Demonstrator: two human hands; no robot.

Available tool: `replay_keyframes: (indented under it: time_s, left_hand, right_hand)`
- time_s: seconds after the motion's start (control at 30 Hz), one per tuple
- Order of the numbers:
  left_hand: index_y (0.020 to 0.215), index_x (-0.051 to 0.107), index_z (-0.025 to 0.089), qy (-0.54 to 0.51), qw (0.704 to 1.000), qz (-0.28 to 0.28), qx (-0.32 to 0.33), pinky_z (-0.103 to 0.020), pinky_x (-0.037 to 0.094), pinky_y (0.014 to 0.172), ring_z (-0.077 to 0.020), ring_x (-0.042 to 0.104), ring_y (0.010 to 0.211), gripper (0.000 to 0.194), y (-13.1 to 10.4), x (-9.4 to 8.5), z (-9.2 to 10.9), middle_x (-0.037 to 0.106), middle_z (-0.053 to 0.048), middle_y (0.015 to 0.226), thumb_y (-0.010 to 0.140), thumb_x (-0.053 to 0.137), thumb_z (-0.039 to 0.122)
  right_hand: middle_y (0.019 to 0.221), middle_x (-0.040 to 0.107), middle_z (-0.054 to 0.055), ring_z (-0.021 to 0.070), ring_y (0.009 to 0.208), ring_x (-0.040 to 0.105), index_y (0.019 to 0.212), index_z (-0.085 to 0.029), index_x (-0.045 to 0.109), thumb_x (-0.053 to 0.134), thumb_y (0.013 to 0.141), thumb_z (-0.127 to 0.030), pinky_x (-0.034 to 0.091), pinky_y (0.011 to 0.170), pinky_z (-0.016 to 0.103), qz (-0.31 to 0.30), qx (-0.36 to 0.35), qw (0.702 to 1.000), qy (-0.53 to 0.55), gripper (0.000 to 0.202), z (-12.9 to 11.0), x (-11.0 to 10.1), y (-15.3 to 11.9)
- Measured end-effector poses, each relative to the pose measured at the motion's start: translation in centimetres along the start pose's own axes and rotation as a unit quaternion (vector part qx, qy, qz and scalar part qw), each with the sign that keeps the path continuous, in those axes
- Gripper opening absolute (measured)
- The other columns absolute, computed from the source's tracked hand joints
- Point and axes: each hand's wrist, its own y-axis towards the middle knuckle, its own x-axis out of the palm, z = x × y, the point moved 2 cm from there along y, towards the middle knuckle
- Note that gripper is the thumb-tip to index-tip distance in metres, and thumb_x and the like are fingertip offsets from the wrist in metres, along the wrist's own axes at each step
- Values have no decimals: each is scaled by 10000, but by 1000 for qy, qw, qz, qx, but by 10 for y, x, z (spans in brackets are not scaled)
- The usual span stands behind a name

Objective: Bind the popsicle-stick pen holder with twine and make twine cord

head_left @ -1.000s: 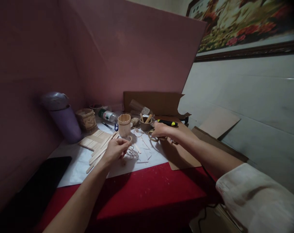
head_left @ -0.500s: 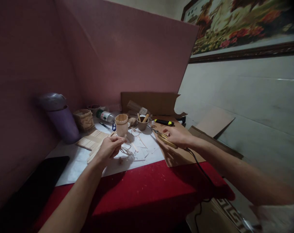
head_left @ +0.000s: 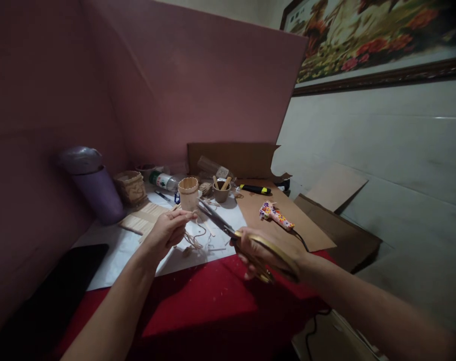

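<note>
Fingers (head_left: 184, 216) of my left hand (head_left: 167, 230) are pinched together in the head view, grasping twine (head_left: 194, 243) just in front of the cup (head_left: 188, 195). Loose loops of it trail below the fingertips onto the white paper (head_left: 109, 263). My right hand (head_left: 256, 250) is curled around the gold handles of the scissors (head_left: 223, 224), which I have raised in front of the table, blades aimed up and left toward the cup. From here I cannot tell whether the tips touch it, nor how far the blades are parted.

The cup stands upright on the paper, with the pot (head_left: 221, 194) to its right holding two sticks (head_left: 225, 184). Right of these, the cutter (head_left: 255, 189) and the patterned glue gun (head_left: 276, 215) lie on the cardboard (head_left: 310, 235), the gun's cord running off toward the near edge. Left of the cup I make out the blue clip (head_left: 177, 197), the bottle (head_left: 163, 180) on its side, the basket (head_left: 130, 188) and the purple tumbler (head_left: 100, 193). Red cloth (head_left: 208, 301) covers the near side.
</note>
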Motion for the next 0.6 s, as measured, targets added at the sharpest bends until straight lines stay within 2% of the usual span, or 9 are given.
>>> replay_keyframes:
  time_s: [0.13,0.33,0.6]
  left_hand:
    - [825,645,102,23,999,21,21,-170,58,322,-13,131,316,286,2,2,0,243,123,360,716,692,363]
    - [768,643,106,40,999,33,13,-168,67,332,-8,165,323,300,1,5,2,289,109,373,658,741,367]
    - [779,633,114,75,996,-38,-21,-174,85,336,-15,181,331,304,-1,9,-2,279,108,381,715,693,405]
  right_hand:
    - [549,442,-60,54,376,401,765,-204,410,425,813,-650,357,339,173,21,19,996,-81,449,1,6,-1]
    - [562,468,-54,61,392,399,780,-198,434,474,778,-650,360,347,180,8,13,998,-56,454,12,2,3]
    - [609,505,-53,52,399,386,837,-209,426,565,710,-621,355,337,167,0,5,1000,-19,453,22,0,19]
